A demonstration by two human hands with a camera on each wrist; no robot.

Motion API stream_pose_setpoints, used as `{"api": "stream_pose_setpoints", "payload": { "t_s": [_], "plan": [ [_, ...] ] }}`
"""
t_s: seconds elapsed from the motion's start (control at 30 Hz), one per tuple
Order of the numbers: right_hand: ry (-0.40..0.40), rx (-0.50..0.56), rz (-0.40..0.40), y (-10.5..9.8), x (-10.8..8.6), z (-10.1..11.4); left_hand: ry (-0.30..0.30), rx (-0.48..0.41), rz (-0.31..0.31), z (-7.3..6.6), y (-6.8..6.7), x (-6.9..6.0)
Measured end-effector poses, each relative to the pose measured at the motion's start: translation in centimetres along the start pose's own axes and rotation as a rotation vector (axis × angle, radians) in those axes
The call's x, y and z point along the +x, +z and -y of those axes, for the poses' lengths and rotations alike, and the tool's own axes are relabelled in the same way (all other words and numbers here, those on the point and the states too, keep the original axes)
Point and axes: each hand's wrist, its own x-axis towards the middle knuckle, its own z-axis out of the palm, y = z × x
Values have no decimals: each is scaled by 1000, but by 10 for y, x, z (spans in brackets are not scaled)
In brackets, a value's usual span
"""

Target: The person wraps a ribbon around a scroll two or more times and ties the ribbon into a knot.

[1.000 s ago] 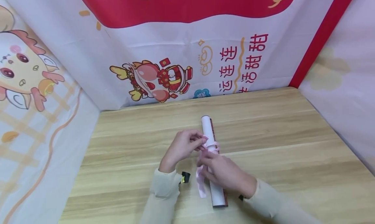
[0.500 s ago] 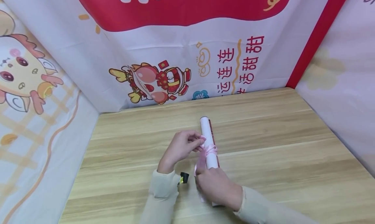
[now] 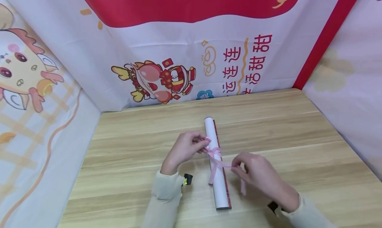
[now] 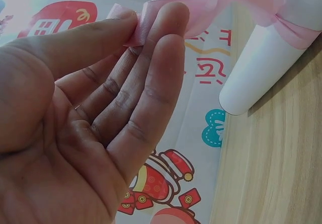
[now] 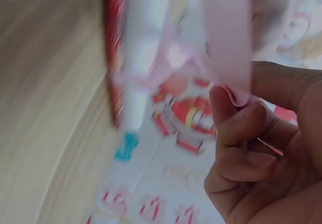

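A white rolled scroll [image 3: 220, 190] with a dark red edge lies lengthwise on the wooden table. Pink ribbon [image 3: 222, 163] is wrapped round its middle, and one tail hangs over the scroll's left side. To the left, my left hand [image 3: 186, 147] pinches a piece of the ribbon [image 4: 206, 15] between thumb and fingers; the left wrist view shows the palm turned toward the camera. Right of the scroll, my right hand [image 3: 261, 175] pinches another length of ribbon [image 5: 229, 43], drawn out sideways, with its free end dangling below the fingers. The right wrist view is blurred.
The wooden table [image 3: 134, 181] extends on both sides of the scroll. A printed cloth [image 3: 179, 35] hangs along the back edge, with more printed cloth at left and right. Small black pieces [image 3: 187, 179] show by both wrists.
My right hand first draws down along the scroll, then swings out to the right with the ribbon, uncovering the scroll's lower half. My left hand stays nearly still, pinching its piece.
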Motion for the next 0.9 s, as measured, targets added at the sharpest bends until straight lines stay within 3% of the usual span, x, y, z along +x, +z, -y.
{"api": "stream_pose_setpoints", "payload": {
  "t_s": [0.1,0.23,0.43,0.57,0.73,0.9],
  "plan": [
    [90,-72,86,-2,6,-13,-4,1,1,-1,0,1],
    [104,-152,174,9,16,-18,-16,-11,14,0,0,0],
    [109,-44,186,28,39,-2,-18,-2,12,-1,0,0],
    [139,16,259,35,48,1,-25,-2,14,0,0,0],
    [220,141,262,30,52,-3,-18,0,19,-1,0,-1],
    [233,138,233,25,56,-11,-5,-2,20,-2,0,-1]
  ]
}}
